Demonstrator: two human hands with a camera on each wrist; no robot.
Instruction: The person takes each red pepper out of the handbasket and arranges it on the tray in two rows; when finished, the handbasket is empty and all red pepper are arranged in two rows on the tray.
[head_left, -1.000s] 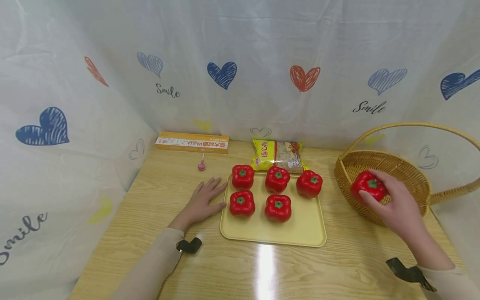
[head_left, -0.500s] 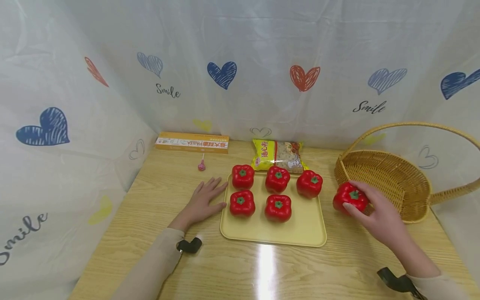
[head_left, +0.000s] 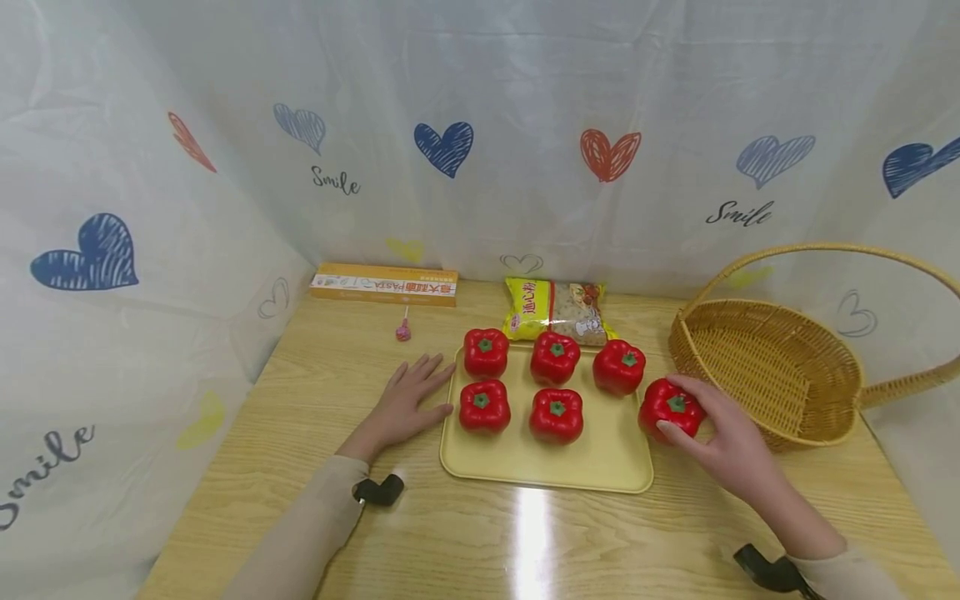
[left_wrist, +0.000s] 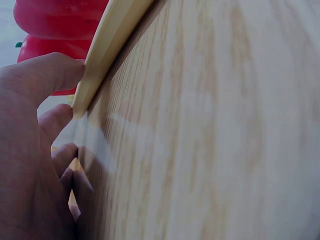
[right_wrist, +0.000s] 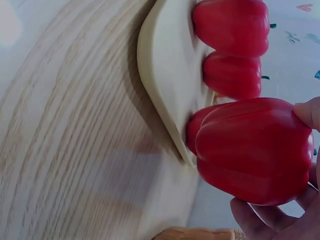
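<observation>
My right hand [head_left: 731,442] grips a red bell pepper [head_left: 670,409] by its sides, green stem up, just above the right edge of a pale yellow tray [head_left: 600,467]. In the right wrist view that bell pepper [right_wrist: 255,150] is held clear of the table, thumb on one side and fingers on the other. Several more red bell peppers [head_left: 556,416] stand on the tray in two rows. My left hand [head_left: 405,408] lies with fingers spread on the table, its fingertips touching the tray's left rim; the left wrist view shows thumb and index finger [left_wrist: 60,120] against that rim.
To the right stands a wicker basket [head_left: 750,367] with a tall arched handle. Behind the tray lies a yellow pasta bag [head_left: 558,310]. An orange pasta box [head_left: 384,285] and a lollipop [head_left: 403,331] are at the back left. A printed curtain [head_left: 525,208] hangs behind the table.
My right hand has carried the bell pepper leftward out of the basket, over its rim, to the tray's right edge. The left hand stays where it was.
</observation>
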